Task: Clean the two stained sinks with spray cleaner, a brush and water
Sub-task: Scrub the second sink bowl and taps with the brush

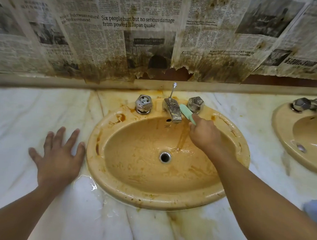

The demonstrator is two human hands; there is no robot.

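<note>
The right hand [205,135] has its fingers curled round a green brush [186,112], held just beside the tap [172,109] over the stained sink [148,200]. The left hand [58,157] lies flat, fingers spread, on the worktop [13,121] beside the sink's rim.

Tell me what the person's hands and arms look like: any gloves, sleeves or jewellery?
No gloves: the left hand and the right hand are bare. The left forearm and the right forearm are bare too, no sleeve showing up to the frame edge. No watch, bracelet or ring shows on either.
</note>
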